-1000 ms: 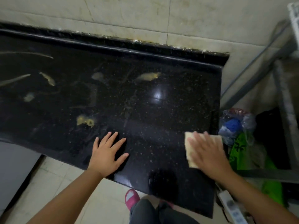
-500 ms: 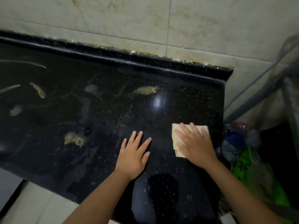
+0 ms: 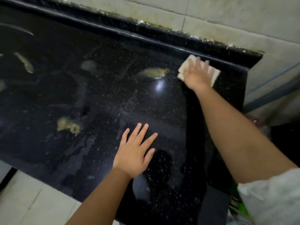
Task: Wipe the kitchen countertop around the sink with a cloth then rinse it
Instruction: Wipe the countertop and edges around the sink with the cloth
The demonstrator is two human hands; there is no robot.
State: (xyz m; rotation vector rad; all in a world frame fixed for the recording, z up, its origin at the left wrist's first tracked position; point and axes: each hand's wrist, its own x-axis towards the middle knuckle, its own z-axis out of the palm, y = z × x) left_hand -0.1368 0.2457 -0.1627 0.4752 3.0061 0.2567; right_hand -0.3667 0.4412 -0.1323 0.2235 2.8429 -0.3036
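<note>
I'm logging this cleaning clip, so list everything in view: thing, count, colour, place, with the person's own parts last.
countertop: one, black speckled stone, fills most of the view
raised back edge: one, black, along the wall
yellowish smears: several, scattered across the countertop's left and middle
cloth: one, pale cream, far right corner by the back edge
wall tiles: several, off-white, stained, behind the countertop
floor tiles: pale, lower left
green item: blurred, lower right, cannot identify
left hand: flat on the countertop, fingers spread
right hand: pressing flat on the cloth
sleeve: white, right arm
</note>
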